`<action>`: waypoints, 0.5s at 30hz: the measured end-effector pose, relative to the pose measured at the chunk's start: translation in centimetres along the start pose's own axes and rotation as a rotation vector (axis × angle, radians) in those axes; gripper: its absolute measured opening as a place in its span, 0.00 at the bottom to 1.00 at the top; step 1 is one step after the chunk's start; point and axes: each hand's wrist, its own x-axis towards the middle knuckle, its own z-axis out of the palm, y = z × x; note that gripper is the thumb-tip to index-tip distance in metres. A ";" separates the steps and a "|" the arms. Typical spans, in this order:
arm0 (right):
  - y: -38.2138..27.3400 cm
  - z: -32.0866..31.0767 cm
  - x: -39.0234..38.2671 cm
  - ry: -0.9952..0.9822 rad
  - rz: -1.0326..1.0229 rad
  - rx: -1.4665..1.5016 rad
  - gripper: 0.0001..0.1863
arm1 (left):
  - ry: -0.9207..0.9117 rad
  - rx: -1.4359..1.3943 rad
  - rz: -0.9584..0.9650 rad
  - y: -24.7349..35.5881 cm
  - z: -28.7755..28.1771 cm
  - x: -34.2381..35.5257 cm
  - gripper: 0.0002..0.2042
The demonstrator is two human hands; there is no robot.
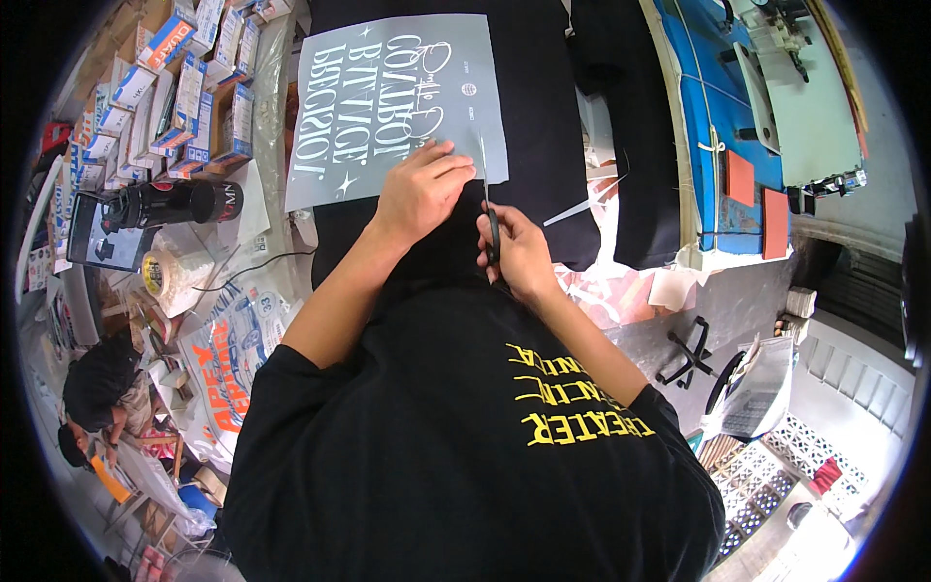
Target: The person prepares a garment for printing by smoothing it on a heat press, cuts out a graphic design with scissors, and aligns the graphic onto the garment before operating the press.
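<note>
A grey sheet (485, 92) with white and pale lettering and star shapes lies on a black-covered work surface (543, 116). My left hand (419, 192) rests on the sheet's near right part, fingers stretched toward its right edge. Black-handled scissors (493, 235) are gripped in my right hand (519, 250) just below that edge. Their slim blades point away from me, along the sheet's right margin, close to my left fingertips. Whether the blades are parted is too fine to tell.
Narrow boxes (184, 107) are stacked at the far left, near a black bottle (175, 203) and a phone (112, 233). Paper scraps (592, 209) lie right of the black surface. A blue board (713, 107) with orange pads stands farther right. Another person (102, 388) is at lower left.
</note>
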 end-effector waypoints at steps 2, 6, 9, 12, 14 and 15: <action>-1.0 0.1 0.7 0.015 0.014 0.048 0.21 | 0.017 -0.009 0.007 0.6 -0.5 0.0 0.07; -0.7 0.2 1.0 0.025 -0.012 0.019 0.20 | 0.051 -0.035 -0.004 1.2 -0.9 0.0 0.07; -1.4 0.5 0.7 0.036 -0.010 0.000 0.20 | 0.049 -0.046 -0.018 1.6 -1.3 0.1 0.08; -1.7 0.5 2.2 0.048 -0.032 0.020 0.20 | 0.058 -0.069 -0.026 2.5 -2.1 0.4 0.10; -2.0 0.5 2.5 0.027 -0.033 0.048 0.20 | 0.064 -0.061 -0.039 2.7 -2.3 0.3 0.09; -2.1 0.5 2.5 0.027 -0.024 0.046 0.20 | 0.070 -0.057 -0.045 2.7 -2.4 0.3 0.09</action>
